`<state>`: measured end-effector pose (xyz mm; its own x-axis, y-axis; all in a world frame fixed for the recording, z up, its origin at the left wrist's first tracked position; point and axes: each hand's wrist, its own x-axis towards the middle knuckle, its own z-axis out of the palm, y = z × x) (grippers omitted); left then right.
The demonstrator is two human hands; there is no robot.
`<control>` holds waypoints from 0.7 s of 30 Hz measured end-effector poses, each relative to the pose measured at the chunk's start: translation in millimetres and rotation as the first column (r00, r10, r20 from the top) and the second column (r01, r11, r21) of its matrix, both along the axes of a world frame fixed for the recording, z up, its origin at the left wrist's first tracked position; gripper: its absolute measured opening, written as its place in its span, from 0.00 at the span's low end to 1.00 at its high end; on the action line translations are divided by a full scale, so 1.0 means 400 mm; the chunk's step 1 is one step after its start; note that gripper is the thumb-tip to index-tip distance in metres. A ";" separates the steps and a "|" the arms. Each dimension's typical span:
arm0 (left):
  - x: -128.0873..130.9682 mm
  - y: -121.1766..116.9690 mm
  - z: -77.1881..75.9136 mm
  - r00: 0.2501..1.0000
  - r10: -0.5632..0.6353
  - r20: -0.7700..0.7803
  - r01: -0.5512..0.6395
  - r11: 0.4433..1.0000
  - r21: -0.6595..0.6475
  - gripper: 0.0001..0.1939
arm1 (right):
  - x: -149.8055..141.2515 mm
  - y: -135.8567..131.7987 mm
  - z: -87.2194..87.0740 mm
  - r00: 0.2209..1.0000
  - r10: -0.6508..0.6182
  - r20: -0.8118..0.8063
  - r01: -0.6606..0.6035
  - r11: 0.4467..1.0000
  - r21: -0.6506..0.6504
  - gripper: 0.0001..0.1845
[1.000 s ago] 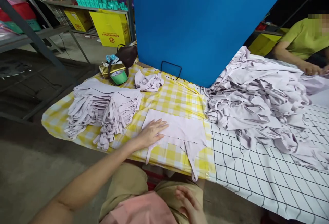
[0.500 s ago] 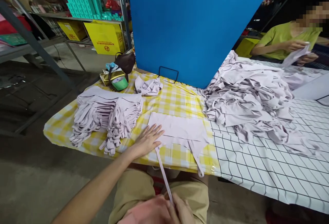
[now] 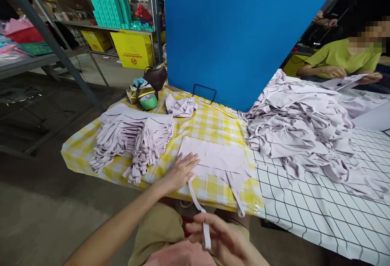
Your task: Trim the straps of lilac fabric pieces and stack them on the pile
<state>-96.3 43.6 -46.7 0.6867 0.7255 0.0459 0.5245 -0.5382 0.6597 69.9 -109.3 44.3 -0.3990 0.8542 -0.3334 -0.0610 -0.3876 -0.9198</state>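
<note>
A pale lilac garment (image 3: 215, 158) lies flat on the yellow checked tablecloth (image 3: 213, 125) near the table's front edge. My left hand (image 3: 182, 170) rests flat on its left corner with the fingers spread. One thin strap (image 3: 199, 209) of the garment runs off the table edge down to my lap. My right hand (image 3: 222, 239) pinches the end of that strap between its fingers. A second strap (image 3: 239, 201) hangs loose over the edge.
A neat stack of folded lilac garments (image 3: 134, 136) sits at the left. A loose heap of them (image 3: 301, 129) covers the white grid cloth (image 3: 319, 213) at the right. A blue board (image 3: 240, 30) stands behind. Bags (image 3: 148, 91) lie at the back left. A person in a green shirt (image 3: 344, 56) works at the far right.
My right hand took hold of the left strap and has drawn it up off my lap toward the table edge. My left hand stayed pressed on the garment.
</note>
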 end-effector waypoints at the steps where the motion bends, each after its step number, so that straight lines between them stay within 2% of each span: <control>1: 0.002 -0.013 0.015 0.995 0.026 0.096 -0.020 0.998 -0.055 0.22 | -0.003 0.026 -0.003 0.999 -0.039 0.009 0.039 0.999 0.010 0.20; 3: 0.002 -0.038 0.053 0.951 0.112 0.289 -0.050 0.976 -0.212 0.19 | -0.010 0.081 -0.020 0.987 -0.145 0.075 0.143 0.989 0.033 0.19; 5: -0.001 -0.060 0.094 0.885 0.210 0.415 -0.048 0.929 -0.367 0.16 | -0.015 0.128 -0.041 0.965 -0.196 0.173 0.189 0.980 0.053 0.21; 7: -0.005 -0.074 0.124 0.851 0.256 0.459 -0.010 0.881 -0.473 0.14 | -0.020 0.162 -0.060 0.943 -0.199 0.268 0.178 0.979 0.101 0.23; 9: -0.006 -0.078 0.136 0.845 0.274 0.459 0.033 0.830 -0.556 0.15 | -0.023 0.181 -0.073 0.920 -0.197 0.339 0.147 0.975 0.169 0.24; 14: -0.001 -0.059 0.107 0.825 0.407 0.392 0.022 0.670 -0.742 0.23 | -0.028 0.195 -0.084 0.895 -0.182 0.407 0.073 0.960 0.271 0.23; 18: 0.004 -0.045 0.086 0.795 0.448 0.408 0.143 0.515 -0.845 0.24 | -0.021 0.202 -0.088 0.906 -0.152 0.396 0.031 0.955 0.296 0.21; 19: 0.005 -0.042 0.085 0.792 0.442 0.420 0.176 0.494 -0.852 0.24 | -0.019 0.204 -0.089 0.908 -0.135 0.396 0.016 0.957 0.290 0.20; 21: 0.007 -0.038 0.084 0.787 0.430 0.443 0.213 0.484 -0.849 0.22 | -0.015 0.207 -0.094 0.908 -0.112 0.403 -0.005 0.961 0.277 0.20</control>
<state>-93.5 28.5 -13.2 0.6680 0.6818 -0.2982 -0.0840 0.4673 0.8801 64.0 -26.6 6.6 -0.2271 0.9498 -0.2149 0.3311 -0.1322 -0.9343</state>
